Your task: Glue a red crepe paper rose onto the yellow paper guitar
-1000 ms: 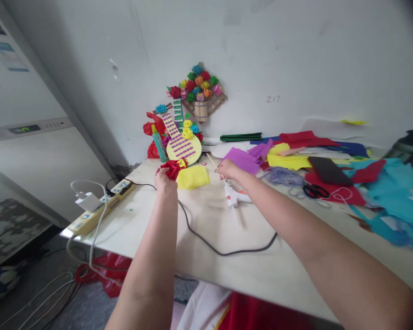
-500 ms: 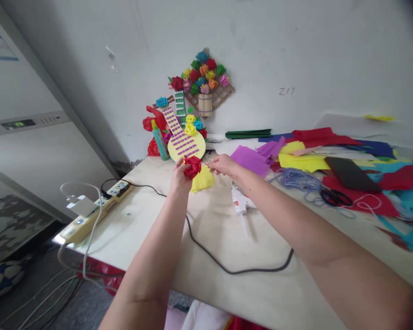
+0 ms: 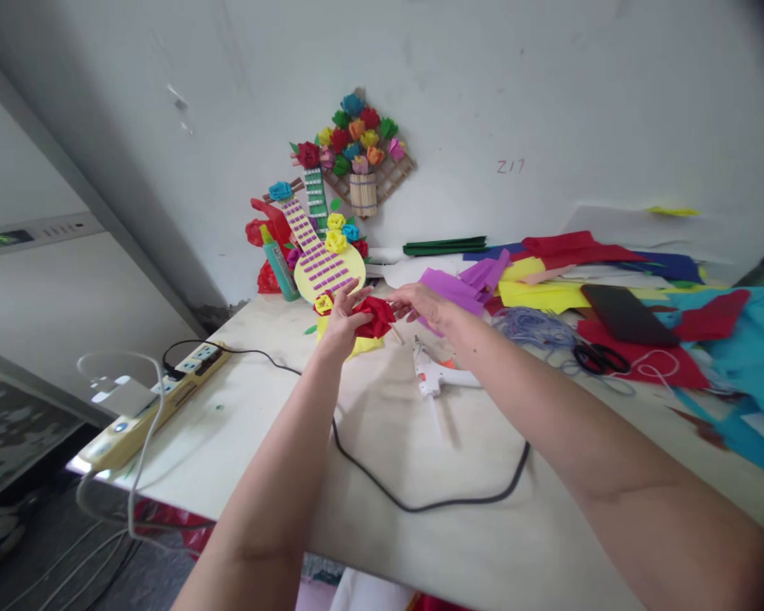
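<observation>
Holding a red paper flower [image 3: 377, 317] between thumb and fingers of the left hand [image 3: 342, 326], apparently raised off the table [image 3: 484, 552]. Reaching the right hand [image 3: 424, 305] to the flower's 3 o'clock edge, with fingers curled and narrowly spaced; cannot tell whether touching the petals or pinching anything small.

Judging from hands so close together, probably handling the petals, steadying on the left and adjusting on the right. Seems to call next for a firm yet gentle left hold, without crushing the paper, and for precise placing of the right fingertips.

Showing partly beneath, toward 7 o'clock, a yellow sheet [image 3: 364, 346]; just past the left hand at 9 o'clock, a yellow flower [image 3: 323, 303] edged in red. Seen at 5 o'clock, a thin stick [image 3: 397, 335]; near at 4 o'clock, a white glue gun [image 3: 429, 383], lying ungripped.

Farther out, noting a guitar-shaped craft [image 3: 328, 273] at 10 o'clock, a flower-basket decoration [image 3: 363, 195] at 12, purple paper [image 3: 452, 290] between 2 and 3, scissors [image 3: 601, 359] at 3, and a power strip [image 3: 165, 407] at 8.
</observation>
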### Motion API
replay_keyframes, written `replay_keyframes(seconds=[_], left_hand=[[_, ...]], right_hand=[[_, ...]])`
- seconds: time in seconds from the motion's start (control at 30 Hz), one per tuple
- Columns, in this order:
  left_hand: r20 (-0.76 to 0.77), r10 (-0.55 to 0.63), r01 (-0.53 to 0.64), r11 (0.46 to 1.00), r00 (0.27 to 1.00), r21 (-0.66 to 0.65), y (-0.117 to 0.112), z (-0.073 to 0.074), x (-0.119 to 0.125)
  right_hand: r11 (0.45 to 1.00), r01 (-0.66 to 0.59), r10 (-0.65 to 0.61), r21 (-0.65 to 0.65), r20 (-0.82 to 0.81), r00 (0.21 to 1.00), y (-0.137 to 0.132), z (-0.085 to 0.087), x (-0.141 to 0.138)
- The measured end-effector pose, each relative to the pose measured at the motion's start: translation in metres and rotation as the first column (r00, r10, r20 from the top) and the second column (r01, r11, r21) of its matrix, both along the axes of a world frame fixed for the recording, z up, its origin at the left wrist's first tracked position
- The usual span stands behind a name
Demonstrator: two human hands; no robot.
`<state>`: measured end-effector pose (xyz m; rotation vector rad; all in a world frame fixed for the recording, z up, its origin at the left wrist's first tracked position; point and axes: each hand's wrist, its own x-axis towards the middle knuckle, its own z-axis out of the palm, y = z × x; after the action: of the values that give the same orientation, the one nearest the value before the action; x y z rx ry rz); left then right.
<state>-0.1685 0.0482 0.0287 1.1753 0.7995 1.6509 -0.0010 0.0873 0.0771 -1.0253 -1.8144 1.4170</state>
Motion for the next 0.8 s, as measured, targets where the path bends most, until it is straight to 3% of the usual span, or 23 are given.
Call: replay_keyframes(seconds=[0.17, 0.43, 0.6, 0.8], left_hand=[[-0.191, -0.095, 0.103, 0.994, 0.977, 0.033, 0.007, -0.004, 0.004], [-0.392, -0.107, 0.138, 0.989, 0.914, 0.052, 0.01, -0.005, 0.006], [-0.454, -0.112, 0.139, 0.99, 0.884, 0.026, 0.007, 0.005, 0.012], [-0.42, -0.072, 0.098, 0.994, 0.904, 0.041, 0.006, 0.01, 0.014]], right_hand=[[0.996, -0.088, 0.088, -0.008, -0.006, 0.996, 0.006, -0.004, 0.01], [0.996, -0.086, 0.087, -0.018, 0.09, 0.992, 0.008, -0.001, 0.016], [0.997, -0.081, 0.08, -0.002, 0.135, 0.988, 0.005, 0.004, 0.014], [0.997, -0.075, 0.071, 0.03, 0.116, 0.991, 0.003, 0.007, 0.009]])
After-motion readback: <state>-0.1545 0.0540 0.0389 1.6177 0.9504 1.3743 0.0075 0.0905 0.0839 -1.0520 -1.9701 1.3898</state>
